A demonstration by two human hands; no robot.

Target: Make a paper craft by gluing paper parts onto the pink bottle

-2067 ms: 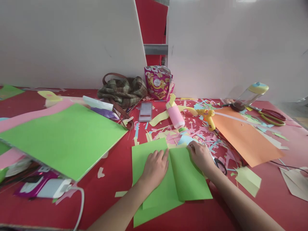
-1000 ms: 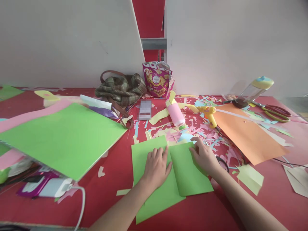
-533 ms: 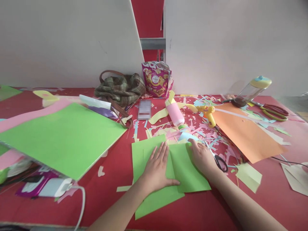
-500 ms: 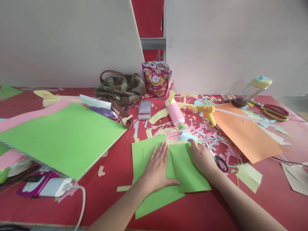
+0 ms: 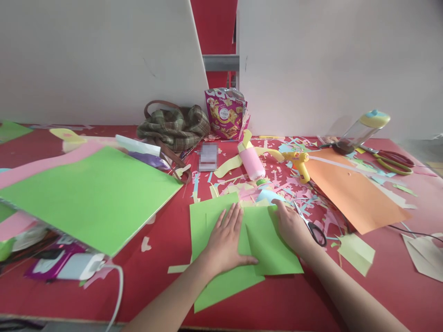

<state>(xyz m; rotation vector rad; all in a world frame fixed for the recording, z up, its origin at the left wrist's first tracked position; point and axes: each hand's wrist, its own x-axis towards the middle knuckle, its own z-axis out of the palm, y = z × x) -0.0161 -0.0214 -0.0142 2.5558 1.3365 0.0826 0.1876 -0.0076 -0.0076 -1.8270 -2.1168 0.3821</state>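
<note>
Nearest on the red worktop (image 5: 162, 244) lies a light green paper sheet (image 5: 221, 288), matte and plain. Its right part is folded over as a flap (image 5: 268, 251) of the same green. The sheet's long axis runs from near to far, skewed a little, with its near corner pointing toward the person on the left. The flap's left edge runs the same way, passing between the two hands.

The left hand (image 5: 224, 240) lies palm down on the sheet, fully flat, fingers together pointing away and thumb stretched onto the flap; it grips nothing. The right hand (image 5: 292, 226) rests palm down on the flap's far right corner, fingers loosely bent, pressing rather than clasping.

Just right of that hand lie black-handled scissors (image 5: 313, 228) and a pale green offcut (image 5: 356, 252). To the left, a large green sheet (image 5: 90, 193) lies over other things.

Beyond the folded sheet is a litter of pink, yellow and blue scraps (image 5: 294, 193). Farther on are a pink roll (image 5: 252, 162), a yellow glue gun (image 5: 299, 163) and an orange sheet (image 5: 353, 193).

At the back are a plaid bag (image 5: 173, 127), a snack packet (image 5: 225, 113), a tipped clear bottle (image 5: 360, 131) and red-handled scissors (image 5: 392, 161), in front of white boards (image 5: 328, 69).
</note>
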